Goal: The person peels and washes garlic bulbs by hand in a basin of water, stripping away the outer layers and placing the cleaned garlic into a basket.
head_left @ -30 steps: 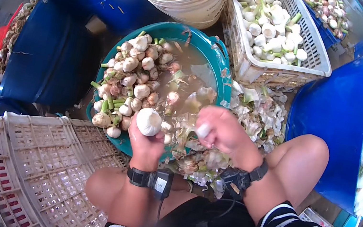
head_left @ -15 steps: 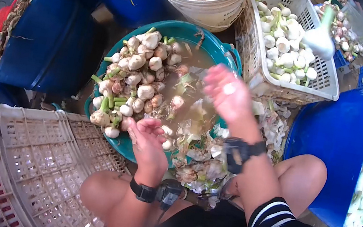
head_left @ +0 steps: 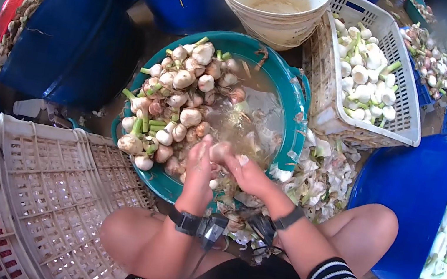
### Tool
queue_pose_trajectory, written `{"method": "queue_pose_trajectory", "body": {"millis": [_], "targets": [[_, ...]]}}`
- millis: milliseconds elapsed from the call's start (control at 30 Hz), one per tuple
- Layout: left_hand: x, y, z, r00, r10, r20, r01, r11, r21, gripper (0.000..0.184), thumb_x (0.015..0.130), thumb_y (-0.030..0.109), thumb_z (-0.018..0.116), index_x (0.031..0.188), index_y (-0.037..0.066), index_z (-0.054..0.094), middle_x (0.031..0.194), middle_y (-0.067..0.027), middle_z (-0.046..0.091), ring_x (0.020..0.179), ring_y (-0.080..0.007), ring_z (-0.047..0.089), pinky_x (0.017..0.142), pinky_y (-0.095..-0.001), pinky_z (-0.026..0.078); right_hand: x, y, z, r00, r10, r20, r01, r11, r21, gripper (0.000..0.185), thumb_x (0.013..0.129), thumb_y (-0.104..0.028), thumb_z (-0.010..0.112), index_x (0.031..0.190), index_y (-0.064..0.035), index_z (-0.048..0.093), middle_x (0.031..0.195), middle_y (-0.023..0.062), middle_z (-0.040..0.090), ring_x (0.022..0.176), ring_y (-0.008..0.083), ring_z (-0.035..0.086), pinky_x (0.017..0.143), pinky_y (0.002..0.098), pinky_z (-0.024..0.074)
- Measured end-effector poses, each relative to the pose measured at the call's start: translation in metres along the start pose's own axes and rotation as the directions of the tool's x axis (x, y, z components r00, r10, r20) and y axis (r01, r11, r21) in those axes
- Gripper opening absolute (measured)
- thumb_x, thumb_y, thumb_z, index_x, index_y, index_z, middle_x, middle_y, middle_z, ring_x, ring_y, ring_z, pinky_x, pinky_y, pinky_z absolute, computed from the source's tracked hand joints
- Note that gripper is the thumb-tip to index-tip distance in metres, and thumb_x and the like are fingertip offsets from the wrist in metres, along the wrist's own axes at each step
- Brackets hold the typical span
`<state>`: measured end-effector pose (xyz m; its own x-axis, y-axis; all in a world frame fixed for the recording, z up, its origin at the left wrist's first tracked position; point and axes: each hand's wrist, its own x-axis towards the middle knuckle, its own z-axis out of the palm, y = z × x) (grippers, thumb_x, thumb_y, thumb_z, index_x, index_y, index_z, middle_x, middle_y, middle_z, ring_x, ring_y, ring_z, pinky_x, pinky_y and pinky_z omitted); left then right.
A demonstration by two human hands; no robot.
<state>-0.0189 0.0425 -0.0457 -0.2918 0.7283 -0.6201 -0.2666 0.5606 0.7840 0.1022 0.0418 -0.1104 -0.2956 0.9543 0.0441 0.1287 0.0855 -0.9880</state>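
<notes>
A round green tub (head_left: 294, 134) holds murky water, loose skins and a heap of unpeeled garlic bulbs (head_left: 183, 79) along its left side. Over the tub's near part, my left hand (head_left: 200, 168) and my right hand (head_left: 242, 167) are close together, fingertips almost meeting. The fingers curl around a spot between them, and what they hold, if anything, is hidden. A small white bit shows on my right hand. Peeled white bulbs (head_left: 360, 74) with green stems lie in the white crate (head_left: 345, 125) at the upper right.
Behind the tub stands a white bucket (head_left: 279, 27). Blue barrels (head_left: 74, 35) are at the left, and a blue tub (head_left: 398, 200) with peeled garlic is at the right. Garlic skins (head_left: 321, 178) pile beside the green tub. An empty plastic crate (head_left: 49, 180) leans at lower left.
The white bulb left my left hand and was in the air above the crate half a second ago. My right hand has come back down to my left. The view has shifted left.
</notes>
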Motion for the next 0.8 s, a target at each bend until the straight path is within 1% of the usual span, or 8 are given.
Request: {"method": "queue_pose_trajectory", "body": {"millis": [100,300,333,400,567,633,667,800], "targets": [[0.004,-0.013,0.01,0.977,-0.018,0.214,0.002,0.997,0.076,0.039,0.082,0.037,0.061,0.094,0.001,0.053,0.073,0.0009,0.056,0.06,-0.0068,0.049,0.051,-0.0182,0.037,-0.025,-0.06,-0.022,0.955,0.286,0.075,-0.221,0.859,-0.463,0.034,0.088,-0.031,0.044,0.078,-0.0026,0.059,0.071,0.0146,0.061,0.068,0.0367,0.058,0.063,0.0441,0.0451],[-0.011,-0.019,0.022,0.972,0.133,0.193,-0.151,0.985,0.08,0.025,0.082,0.03,0.063,0.083,0.007,0.054,0.059,0.0036,0.05,0.047,-0.0023,0.039,0.039,-0.0184,0.026,-0.037,-0.06,-0.017,0.997,0.053,-0.064,-0.083,0.724,-0.685,0.028,0.083,-0.026,0.05,0.075,-0.0011,0.059,0.061,0.0145,0.058,0.057,0.0274,0.061,0.052,0.0382,0.0487],[-0.014,-0.017,0.022,0.977,0.087,0.195,-0.103,0.992,0.073,0.023,0.084,0.029,0.06,0.088,0.007,0.054,0.064,0.0031,0.052,0.049,-0.0036,0.043,0.04,-0.0186,0.028,-0.033,-0.057,-0.019,0.928,0.342,-0.147,-0.371,0.877,-0.305,0.026,0.084,-0.026,0.049,0.079,-0.0013,0.058,0.061,0.0127,0.058,0.057,0.0247,0.061,0.051,0.0367,0.0495],[-0.022,-0.01,0.02,0.963,0.064,0.262,-0.06,0.998,-0.023,0.019,0.085,0.027,0.058,0.089,0.008,0.054,0.068,0.0028,0.054,0.053,-0.0047,0.046,0.041,-0.0191,0.03,-0.028,-0.037,-0.023,0.668,0.73,0.144,-0.682,0.522,0.512,0.026,0.088,-0.025,0.046,0.095,-0.0026,0.056,0.068,0.0098,0.059,0.059,0.0179,0.061,0.048,0.0333,0.0515],[-0.031,-0.001,0.011,0.897,0.156,0.414,-0.071,0.974,-0.213,0.024,0.086,0.023,0.054,0.103,0.005,0.054,0.078,0.0006,0.058,0.063,-0.0081,0.053,0.052,-0.0192,0.038,-0.046,-0.07,-0.037,0.752,0.641,0.152,-0.511,0.422,0.749,0.025,0.089,-0.025,0.045,0.096,-0.0033,0.056,0.071,0.0095,0.061,0.064,0.0174,0.061,0.054,0.035,0.0521],[-0.031,0.0,0.007,0.894,0.1,0.438,-0.026,0.984,-0.174,0.025,0.087,0.021,0.055,0.103,0.002,0.055,0.078,-0.0001,0.058,0.063,-0.0073,0.052,0.055,-0.019,0.039,-0.051,-0.075,-0.042,0.953,0.304,0.001,-0.299,0.937,-0.182,0.023,0.085,-0.024,0.052,0.088,-0.0024,0.058,0.067,0.0131,0.06,0.064,0.0211,0.062,0.058,0.0372,0.0506],[-0.029,-0.004,0.007,0.863,0.144,0.484,-0.162,0.987,-0.003,0.023,0.086,0.02,0.056,0.1,0.001,0.056,0.076,-0.0001,0.058,0.063,-0.0067,0.051,0.055,-0.019,0.039,-0.055,-0.078,-0.04,1.0,0.016,-0.002,-0.015,0.881,-0.473,0.022,0.083,-0.021,0.055,0.08,0.0,0.058,0.067,0.0161,0.06,0.06,0.0272,0.06,0.055,0.0356,0.0483],[-0.027,-0.016,0.013,0.867,0.162,0.471,-0.251,0.959,0.133,0.021,0.085,0.019,0.06,0.092,0.0,0.057,0.069,0.0017,0.054,0.059,-0.0045,0.046,0.052,-0.0198,0.036,-0.063,-0.065,-0.029,0.997,-0.069,0.039,0.075,0.659,-0.748,0.021,0.085,-0.02,0.05,0.088,0.0002,0.056,0.066,0.0145,0.059,0.054,0.0273,0.058,0.051,0.0347,0.0487]]}}
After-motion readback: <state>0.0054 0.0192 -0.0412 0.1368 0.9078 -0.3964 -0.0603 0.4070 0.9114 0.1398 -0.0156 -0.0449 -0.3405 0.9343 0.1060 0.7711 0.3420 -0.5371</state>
